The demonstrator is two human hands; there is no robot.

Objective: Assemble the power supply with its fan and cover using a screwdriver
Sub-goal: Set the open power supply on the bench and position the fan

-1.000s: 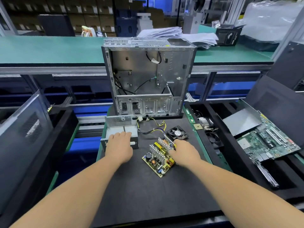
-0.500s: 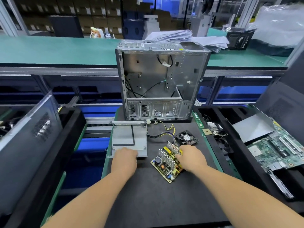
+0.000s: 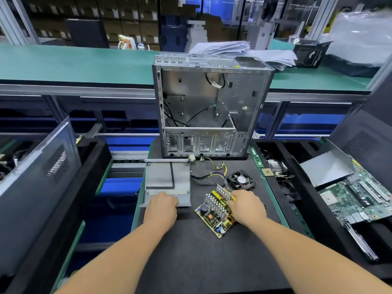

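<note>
psu board (image 3: 215,213) sits lower centre of frame, long axis diagonal, upper right to lower left. right hand (image 3: 246,205) grips its upper-right end, fingers curled round the heatsink edge. open metal housing (image 3: 167,181) lies just left; left hand (image 3: 162,206) holds its near edge, fingers curled. fan (image 3: 241,179) sits just above the right hand.

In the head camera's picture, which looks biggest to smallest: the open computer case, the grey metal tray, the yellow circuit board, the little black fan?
1. computer case
2. metal tray
3. circuit board
4. fan
</note>
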